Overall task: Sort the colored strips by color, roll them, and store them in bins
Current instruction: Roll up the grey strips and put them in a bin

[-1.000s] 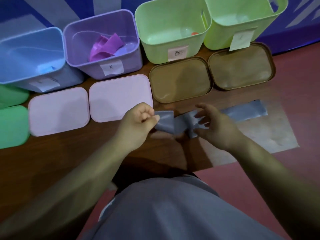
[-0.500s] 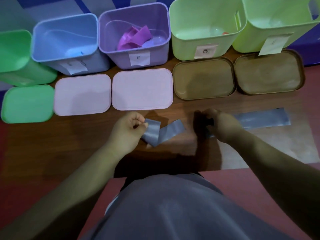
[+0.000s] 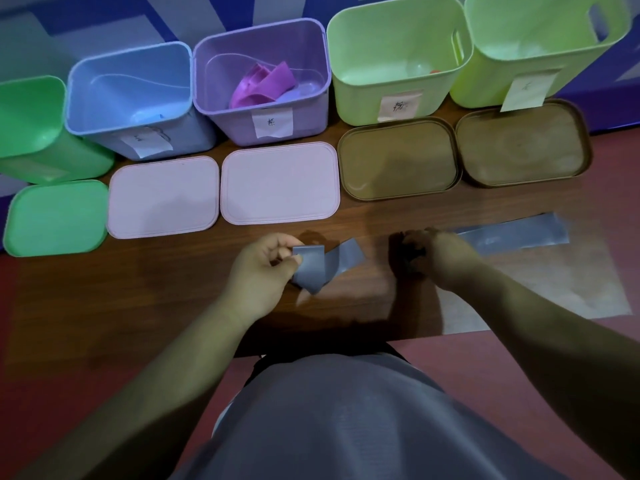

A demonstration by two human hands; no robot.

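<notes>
Left hand [image 3: 265,270], frame centre: thumb and curled fingers pinch the upper end of a grey strip [image 3: 317,268]. The strip is bent into a loose fold beside the hand. Its free tail angles up-right, just over the wooden table [image 3: 156,289].

Right hand [image 3: 438,259], right of centre: fingers curled down, in deep shadow. It covers the left end of a second grey strip [image 3: 516,233] that lies flat and runs toward the right of the frame. Can't tell if the fingers actually grip that end or only sit on it. A bare gap of table shows between the two strips.

Bins along the top, left to right:
- green bin [image 3: 27,119], cut off at the left edge
- blue bin [image 3: 114,84], something small and blue at the bottom, unclear
- purple bin [image 3: 235,126], holding magenta strips [image 3: 263,84], loosely bunched
- light green bin [image 3: 360,105], with an orange bit [image 3: 434,71] mostly hidden by the wall
- yellow-green bin [image 3: 485,88], cut off at the top

The paper labels on the bins are handwritten and not readable.

Lids lie flat in front of the bins: green lid [image 3: 55,216], two pink lids [image 3: 162,195], two brown lids [image 3: 398,157].

A grey shirt [image 3: 346,427] fills the bottom centre of the frame.
</notes>
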